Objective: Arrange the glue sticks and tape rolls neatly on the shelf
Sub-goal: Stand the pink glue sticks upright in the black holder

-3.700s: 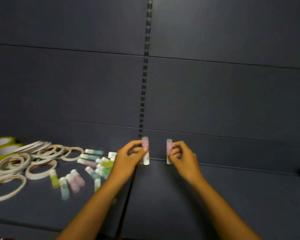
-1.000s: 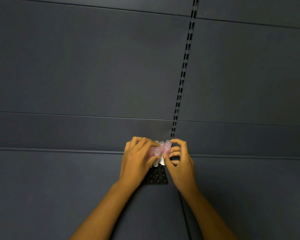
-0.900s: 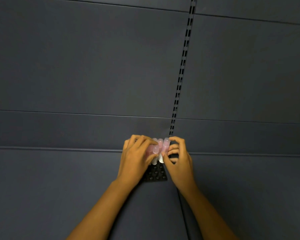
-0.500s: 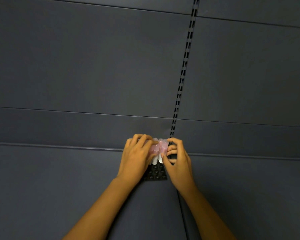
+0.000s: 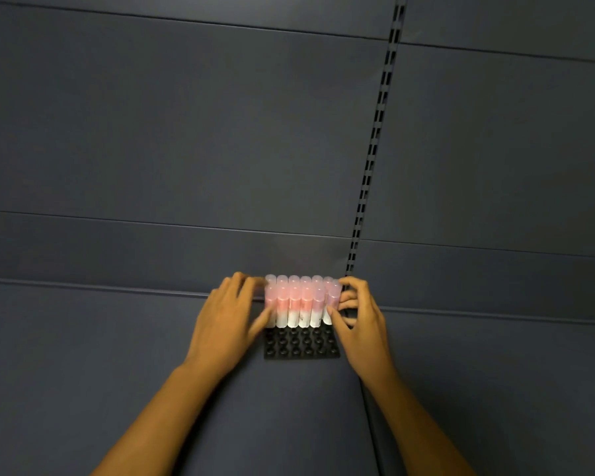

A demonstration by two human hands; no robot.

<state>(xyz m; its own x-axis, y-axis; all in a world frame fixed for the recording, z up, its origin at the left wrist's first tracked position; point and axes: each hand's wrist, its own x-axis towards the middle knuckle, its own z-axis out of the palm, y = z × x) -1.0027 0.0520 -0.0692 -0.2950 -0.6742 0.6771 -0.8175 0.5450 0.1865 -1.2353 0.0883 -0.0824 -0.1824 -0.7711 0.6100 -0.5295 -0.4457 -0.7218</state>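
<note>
black socket tray [image 5: 301,348] between the hands: pink glue sticks [image 5: 294,302] upright in its two back rows, front sockets bare. left hand [image 5: 227,324] flat against the block's left end, right hand [image 5: 359,321] pinching the rightmost stick.

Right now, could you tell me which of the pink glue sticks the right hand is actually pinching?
The rightmost glue stick of the block. The right hand has its fingers curled round it, while the other sticks stand free in the black tray.

**Room around the glue sticks**

The glue sticks [image 5: 298,302] stand tight against the back wall [image 5: 186,132], with a hand on each side. The black tray [image 5: 301,345] has open holes in front (nothing standing there).
</note>
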